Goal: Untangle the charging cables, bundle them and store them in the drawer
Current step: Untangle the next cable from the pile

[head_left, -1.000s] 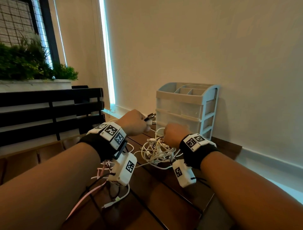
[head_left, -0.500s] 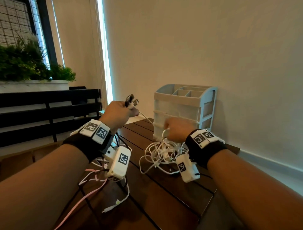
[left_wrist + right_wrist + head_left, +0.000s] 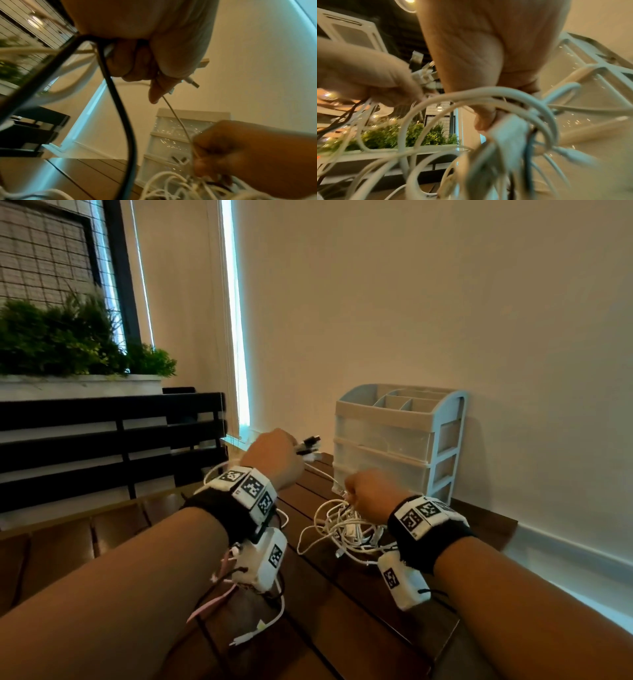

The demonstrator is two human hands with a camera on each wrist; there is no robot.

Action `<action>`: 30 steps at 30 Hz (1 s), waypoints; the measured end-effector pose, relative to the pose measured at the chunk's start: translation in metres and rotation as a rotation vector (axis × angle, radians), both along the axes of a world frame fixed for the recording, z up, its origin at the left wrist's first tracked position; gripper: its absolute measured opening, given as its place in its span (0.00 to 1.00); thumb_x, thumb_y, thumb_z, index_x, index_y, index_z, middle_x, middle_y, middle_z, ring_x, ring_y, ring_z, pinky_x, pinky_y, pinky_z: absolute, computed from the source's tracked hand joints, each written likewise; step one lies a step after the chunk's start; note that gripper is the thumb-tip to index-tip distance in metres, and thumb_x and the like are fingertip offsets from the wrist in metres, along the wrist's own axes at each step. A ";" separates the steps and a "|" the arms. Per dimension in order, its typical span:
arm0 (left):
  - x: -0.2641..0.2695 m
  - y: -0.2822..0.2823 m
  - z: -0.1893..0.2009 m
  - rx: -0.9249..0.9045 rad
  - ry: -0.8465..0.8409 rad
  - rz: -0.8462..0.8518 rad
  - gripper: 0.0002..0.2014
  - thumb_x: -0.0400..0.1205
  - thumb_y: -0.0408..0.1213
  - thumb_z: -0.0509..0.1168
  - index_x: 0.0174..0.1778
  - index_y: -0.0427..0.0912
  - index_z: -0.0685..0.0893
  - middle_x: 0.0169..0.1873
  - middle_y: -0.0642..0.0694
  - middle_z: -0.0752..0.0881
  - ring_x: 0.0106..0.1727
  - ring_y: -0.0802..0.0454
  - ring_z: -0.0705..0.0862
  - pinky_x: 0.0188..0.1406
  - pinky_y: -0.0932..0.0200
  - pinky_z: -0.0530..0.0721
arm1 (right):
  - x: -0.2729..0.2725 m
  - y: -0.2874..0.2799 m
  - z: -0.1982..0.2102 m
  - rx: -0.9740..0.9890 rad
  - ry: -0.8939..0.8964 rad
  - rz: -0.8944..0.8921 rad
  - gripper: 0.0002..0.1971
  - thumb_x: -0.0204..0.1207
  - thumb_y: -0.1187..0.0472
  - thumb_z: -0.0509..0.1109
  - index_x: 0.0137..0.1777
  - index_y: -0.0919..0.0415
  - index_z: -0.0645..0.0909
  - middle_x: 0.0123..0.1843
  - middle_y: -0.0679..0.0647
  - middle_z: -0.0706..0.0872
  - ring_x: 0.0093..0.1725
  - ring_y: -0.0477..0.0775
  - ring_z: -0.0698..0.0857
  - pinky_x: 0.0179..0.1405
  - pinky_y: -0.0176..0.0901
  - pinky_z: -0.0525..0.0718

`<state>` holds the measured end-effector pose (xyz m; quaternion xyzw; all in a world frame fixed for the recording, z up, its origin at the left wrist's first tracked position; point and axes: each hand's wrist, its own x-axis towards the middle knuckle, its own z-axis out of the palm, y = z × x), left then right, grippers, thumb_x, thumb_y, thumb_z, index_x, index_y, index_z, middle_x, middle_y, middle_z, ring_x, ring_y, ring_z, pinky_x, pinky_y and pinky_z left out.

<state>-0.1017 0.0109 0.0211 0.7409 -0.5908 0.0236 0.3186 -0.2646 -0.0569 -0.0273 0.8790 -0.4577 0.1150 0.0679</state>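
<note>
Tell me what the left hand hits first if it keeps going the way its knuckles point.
Probably the drawer organizer. The left hand, gripping cable plugs, points right and away toward its upper drawers, with open air between in the head view. Depth is unclear; it might pass just in front.

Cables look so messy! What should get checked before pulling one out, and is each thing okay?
1. Left hand grips the plug ends: ok.
2. Right hand holds the white cable tangle: ok.
3. White strand between the hands free of knots: cannot tell.
4. Tangle loosened: not ok, loops bunched together.
5. Drawer organizer open for storing: not ok, drawers closed.
</note>
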 end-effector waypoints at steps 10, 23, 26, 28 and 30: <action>-0.037 -0.022 -0.033 0.167 -0.187 -0.186 0.05 0.79 0.37 0.66 0.38 0.44 0.79 0.36 0.47 0.82 0.39 0.47 0.81 0.37 0.56 0.77 | 0.007 0.002 -0.002 -0.018 0.019 0.058 0.13 0.82 0.66 0.57 0.60 0.64 0.81 0.57 0.59 0.85 0.55 0.58 0.84 0.52 0.45 0.78; -0.033 -0.027 -0.043 0.203 -0.037 -0.167 0.13 0.79 0.41 0.68 0.31 0.41 0.80 0.31 0.44 0.84 0.36 0.45 0.81 0.35 0.56 0.77 | -0.003 0.000 -0.012 0.200 -0.099 -0.020 0.18 0.78 0.69 0.62 0.68 0.59 0.79 0.62 0.60 0.85 0.58 0.59 0.84 0.51 0.43 0.80; -0.032 -0.028 -0.045 0.208 -0.025 -0.160 0.08 0.78 0.39 0.67 0.39 0.37 0.85 0.37 0.44 0.87 0.40 0.46 0.85 0.38 0.56 0.82 | -0.007 -0.005 -0.005 0.169 -0.227 -0.001 0.21 0.77 0.69 0.63 0.70 0.57 0.78 0.67 0.59 0.82 0.65 0.59 0.80 0.61 0.45 0.77; -0.032 -0.029 -0.045 0.222 -0.029 -0.171 0.08 0.78 0.39 0.67 0.40 0.38 0.86 0.37 0.44 0.87 0.39 0.47 0.85 0.36 0.56 0.81 | -0.007 -0.004 -0.002 0.126 -0.265 0.006 0.20 0.77 0.67 0.65 0.69 0.58 0.77 0.67 0.59 0.82 0.66 0.59 0.79 0.63 0.44 0.75; -0.033 -0.028 -0.043 0.238 -0.038 -0.187 0.08 0.79 0.38 0.66 0.37 0.39 0.85 0.36 0.43 0.86 0.38 0.46 0.83 0.36 0.56 0.79 | -0.009 -0.005 -0.002 0.134 -0.271 0.026 0.20 0.78 0.67 0.67 0.70 0.58 0.77 0.68 0.59 0.82 0.65 0.59 0.80 0.60 0.43 0.75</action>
